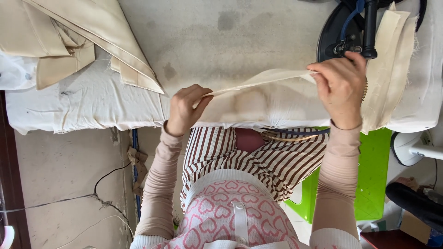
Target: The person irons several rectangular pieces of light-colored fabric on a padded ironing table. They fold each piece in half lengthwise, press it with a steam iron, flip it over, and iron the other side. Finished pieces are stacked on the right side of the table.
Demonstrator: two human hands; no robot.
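Stretching a cream fabric strip [258,79] between them, the left hand [184,108] and the right hand [340,85] each pinch one end with fingers closed tight on the cloth, holding it just above the padded ironing table [221,41]. A dark iron [344,30] sits on the table just beyond the right hand, beside more cream pieces [392,60], while a pile of folded cream fabric [78,41] lies well apart at the table's far left. A green stool [374,175] stands on the floor under the right arm.
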